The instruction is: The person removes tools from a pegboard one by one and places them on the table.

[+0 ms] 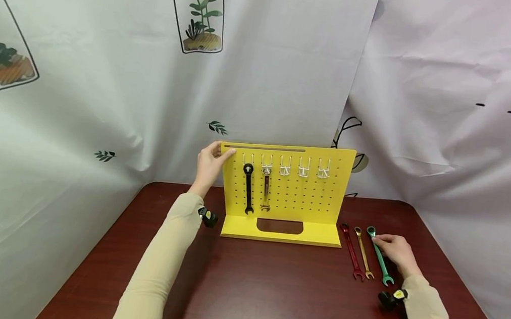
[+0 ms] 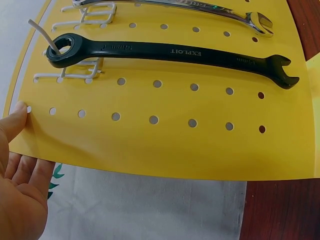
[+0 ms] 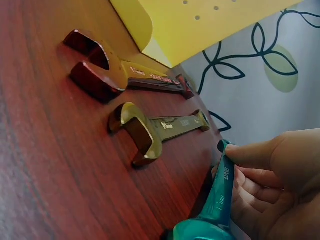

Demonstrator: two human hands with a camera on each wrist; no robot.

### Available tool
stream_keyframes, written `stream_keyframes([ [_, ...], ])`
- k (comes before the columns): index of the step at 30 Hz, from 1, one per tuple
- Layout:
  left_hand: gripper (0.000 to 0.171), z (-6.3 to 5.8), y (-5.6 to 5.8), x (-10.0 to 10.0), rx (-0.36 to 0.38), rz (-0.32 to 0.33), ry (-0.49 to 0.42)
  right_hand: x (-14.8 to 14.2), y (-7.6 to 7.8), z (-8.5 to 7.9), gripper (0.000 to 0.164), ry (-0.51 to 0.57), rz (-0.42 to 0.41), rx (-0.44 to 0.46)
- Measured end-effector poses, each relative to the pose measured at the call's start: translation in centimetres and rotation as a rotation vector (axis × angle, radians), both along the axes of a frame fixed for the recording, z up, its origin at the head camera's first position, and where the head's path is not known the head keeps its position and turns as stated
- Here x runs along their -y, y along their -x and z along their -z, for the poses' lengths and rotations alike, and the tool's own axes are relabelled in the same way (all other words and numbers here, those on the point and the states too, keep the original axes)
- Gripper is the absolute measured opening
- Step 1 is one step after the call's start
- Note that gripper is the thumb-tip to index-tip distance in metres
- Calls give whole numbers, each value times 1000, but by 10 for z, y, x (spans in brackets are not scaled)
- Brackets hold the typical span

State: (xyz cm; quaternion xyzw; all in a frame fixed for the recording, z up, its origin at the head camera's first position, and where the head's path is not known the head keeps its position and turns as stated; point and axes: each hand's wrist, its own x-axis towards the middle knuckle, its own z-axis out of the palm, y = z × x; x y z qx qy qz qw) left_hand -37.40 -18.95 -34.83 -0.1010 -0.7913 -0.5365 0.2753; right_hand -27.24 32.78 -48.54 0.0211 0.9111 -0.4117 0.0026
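A: Where's the left hand (image 1: 209,166)?

B: At the upper left corner of the yellow pegboard (image 1: 296,212), gripping its edge, thumb on the front and fingers behind.

A: And the right hand (image 1: 397,250)?

B: Over the right side of the tabletop (image 1: 280,288), pinching the green wrench (image 1: 381,260) near its ring end. I can't tell whether that wrench rests fully on the surface.

A: What's beside it?

B: The gold wrench (image 1: 363,252) just to its left, then the red wrench (image 1: 352,251). Those 2 lie on the tabletop, open jaws towards the person.

A: What's hanging up?

B: 2 wrenches: the black wrench (image 1: 248,189) furthest left, the silver wrench (image 1: 266,186) next to it. 3 more sets of white hooks (image 1: 303,173) run along to their right.
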Motion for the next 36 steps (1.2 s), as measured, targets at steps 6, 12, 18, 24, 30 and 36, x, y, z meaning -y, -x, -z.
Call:
stream_keyframes([
  [6,45,0,-2,0,3,-1,-1,3,0,-1,44,-45,18,-25],
  [12,45,1,-2,1,14,-4,-11,5,0,-2,39,-54,40,-37],
  [18,48,1,-1,1,16,-6,-8,6,1,-2,34,-70,58,-40],
  [24,47,1,-1,1,12,-10,-1,5,1,-3,32,-86,79,-28],
  [30,48,2,0,1,5,-12,2,5,2,-1,32,-62,84,-21],
  [36,47,0,0,0,5,-17,-6,6,3,-3,32,-21,95,9],
])
